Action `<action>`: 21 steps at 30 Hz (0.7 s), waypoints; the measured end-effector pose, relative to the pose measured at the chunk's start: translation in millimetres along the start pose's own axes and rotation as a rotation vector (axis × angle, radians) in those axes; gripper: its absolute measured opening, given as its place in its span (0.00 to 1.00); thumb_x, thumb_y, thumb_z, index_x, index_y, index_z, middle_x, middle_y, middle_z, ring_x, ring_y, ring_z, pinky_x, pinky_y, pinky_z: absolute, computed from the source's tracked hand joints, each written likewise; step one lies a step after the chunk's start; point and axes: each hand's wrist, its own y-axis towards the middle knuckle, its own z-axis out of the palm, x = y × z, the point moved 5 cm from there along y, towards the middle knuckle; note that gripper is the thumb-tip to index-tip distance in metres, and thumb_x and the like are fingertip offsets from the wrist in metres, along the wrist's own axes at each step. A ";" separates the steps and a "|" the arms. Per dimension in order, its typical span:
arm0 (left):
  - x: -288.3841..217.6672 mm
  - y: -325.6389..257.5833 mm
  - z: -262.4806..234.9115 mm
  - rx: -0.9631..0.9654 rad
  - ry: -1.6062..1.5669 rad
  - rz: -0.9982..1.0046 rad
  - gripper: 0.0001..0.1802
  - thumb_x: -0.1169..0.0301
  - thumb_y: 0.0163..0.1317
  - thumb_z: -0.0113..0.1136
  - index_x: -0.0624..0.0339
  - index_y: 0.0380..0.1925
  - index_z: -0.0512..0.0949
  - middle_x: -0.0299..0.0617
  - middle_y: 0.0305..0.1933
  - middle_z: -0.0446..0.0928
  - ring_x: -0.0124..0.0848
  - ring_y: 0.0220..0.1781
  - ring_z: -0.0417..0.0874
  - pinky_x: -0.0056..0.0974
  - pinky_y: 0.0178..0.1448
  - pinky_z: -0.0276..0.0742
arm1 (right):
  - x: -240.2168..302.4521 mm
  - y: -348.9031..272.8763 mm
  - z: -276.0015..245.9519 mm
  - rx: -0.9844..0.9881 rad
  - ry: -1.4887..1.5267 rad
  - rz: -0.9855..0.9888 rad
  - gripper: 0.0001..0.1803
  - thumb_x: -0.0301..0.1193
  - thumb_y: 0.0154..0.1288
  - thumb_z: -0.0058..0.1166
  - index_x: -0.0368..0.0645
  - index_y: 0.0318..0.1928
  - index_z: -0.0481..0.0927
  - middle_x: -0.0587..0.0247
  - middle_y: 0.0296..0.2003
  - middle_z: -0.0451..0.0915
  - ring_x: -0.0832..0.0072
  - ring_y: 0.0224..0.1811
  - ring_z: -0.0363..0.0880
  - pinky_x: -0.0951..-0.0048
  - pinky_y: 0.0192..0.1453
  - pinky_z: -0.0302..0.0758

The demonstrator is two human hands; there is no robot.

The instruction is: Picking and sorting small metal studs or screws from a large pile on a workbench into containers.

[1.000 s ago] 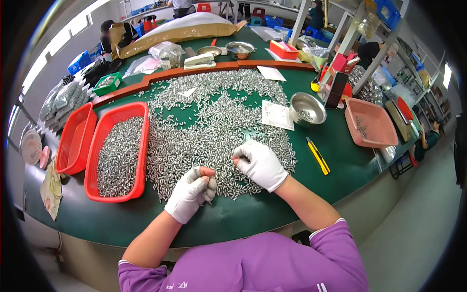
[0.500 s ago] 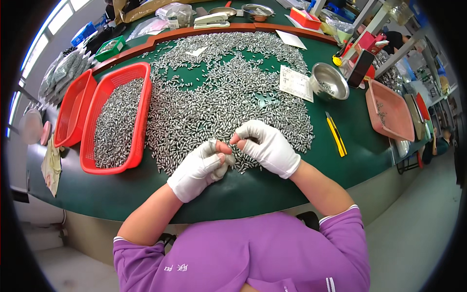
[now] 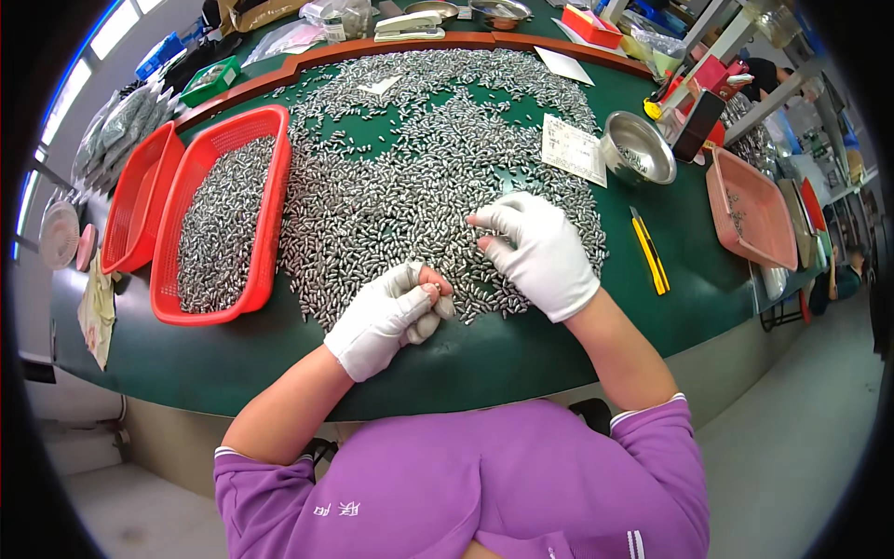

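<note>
Over the near edge of a wide spread of small silvery metal pieces (image 3: 372, 210), my left hand (image 3: 396, 315) is closed, in a white glove with bare fingertips. Its thumb and forefinger pinch a small metal piece (image 3: 437, 287), mostly hidden by the fingers. My right hand (image 3: 540, 252), gloved the same way, hovers over the right part of the spread. Its thumb and forefinger are apart and nothing shows between them. A red plastic basket (image 3: 282, 168) heaped with the same pieces stands left of the spread.
Another red basket (image 3: 140, 200) stands farther left. To the right are a steel bowl (image 3: 663, 154), a printed paper (image 3: 573, 149), a yellow utility knife (image 3: 650, 252) and a pink tray (image 3: 768, 244). A reddish-brown wooden rail (image 3: 400, 45) borders the spread at the back.
My right hand has moved away from the left, up and to the right, and its fingers have parted. The left hand stays nearly in place, still pinching.
</note>
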 end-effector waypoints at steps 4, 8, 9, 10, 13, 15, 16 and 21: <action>2.4 1.6 1.6 0.035 -0.013 0.021 0.09 0.63 0.70 0.52 0.56 0.42 0.73 0.32 0.33 0.76 0.16 0.27 0.69 0.22 0.32 0.65 | -24.1 -7.6 6.2 0.154 -0.237 0.103 0.08 0.33 0.53 0.61 0.47 0.35 0.82 0.61 0.34 0.78 0.63 0.41 0.77 0.63 0.48 0.74; 1.0 0.9 3.5 0.034 -0.017 0.029 0.10 0.63 0.70 0.52 0.56 0.43 0.73 0.32 0.33 0.76 0.17 0.27 0.69 0.22 0.31 0.65 | -22.5 -6.6 14.6 0.213 -0.275 0.114 0.05 0.32 0.53 0.60 0.47 0.31 0.81 0.63 0.31 0.77 0.63 0.38 0.77 0.64 0.45 0.74; 1.1 1.2 3.0 0.024 -0.020 0.035 0.10 0.63 0.70 0.52 0.57 0.43 0.73 0.32 0.33 0.76 0.17 0.27 0.69 0.22 0.31 0.65 | -21.4 -7.3 14.9 0.199 -0.294 0.112 0.05 0.32 0.53 0.60 0.48 0.31 0.81 0.63 0.31 0.77 0.63 0.38 0.77 0.64 0.45 0.74; 0.6 1.0 2.2 0.014 -0.022 0.042 0.10 0.64 0.69 0.53 0.57 0.43 0.73 0.32 0.33 0.76 0.17 0.26 0.69 0.22 0.31 0.66 | -20.5 -7.3 14.9 0.184 -0.312 0.108 0.04 0.32 0.53 0.60 0.48 0.31 0.81 0.63 0.31 0.77 0.63 0.38 0.77 0.64 0.45 0.74; 0.1 1.4 0.8 0.029 -0.028 0.068 0.09 0.65 0.69 0.53 0.57 0.43 0.73 0.33 0.34 0.76 0.18 0.27 0.69 0.23 0.32 0.66 | -21.8 -6.2 11.7 0.147 -0.274 0.094 0.05 0.33 0.53 0.60 0.48 0.31 0.81 0.63 0.31 0.77 0.63 0.38 0.77 0.64 0.44 0.74; -1.1 0.7 -0.5 0.009 -0.027 0.069 0.08 0.67 0.69 0.54 0.57 0.43 0.73 0.34 0.34 0.76 0.18 0.26 0.69 0.23 0.32 0.66 | -15.9 -4.3 5.9 0.142 -0.277 0.097 0.06 0.33 0.53 0.61 0.48 0.31 0.81 0.63 0.31 0.77 0.63 0.38 0.77 0.64 0.45 0.74; -1.2 0.9 -0.9 -0.008 -0.026 0.068 0.08 0.68 0.68 0.54 0.58 0.43 0.73 0.34 0.34 0.76 0.18 0.26 0.69 0.23 0.32 0.66 | -13.6 -4.6 2.8 0.138 -0.281 0.104 0.06 0.34 0.53 0.61 0.48 0.31 0.81 0.63 0.31 0.77 0.64 0.38 0.77 0.64 0.45 0.74; -2.1 2.0 1.0 0.016 -0.046 0.088 0.07 0.68 0.67 0.56 0.57 0.41 0.72 0.34 0.34 0.76 0.19 0.26 0.69 0.23 0.31 0.65 | -12.6 -6.2 9.7 0.250 -0.279 0.126 0.06 0.36 0.54 0.60 0.49 0.30 0.80 0.64 0.30 0.76 0.63 0.38 0.77 0.63 0.44 0.74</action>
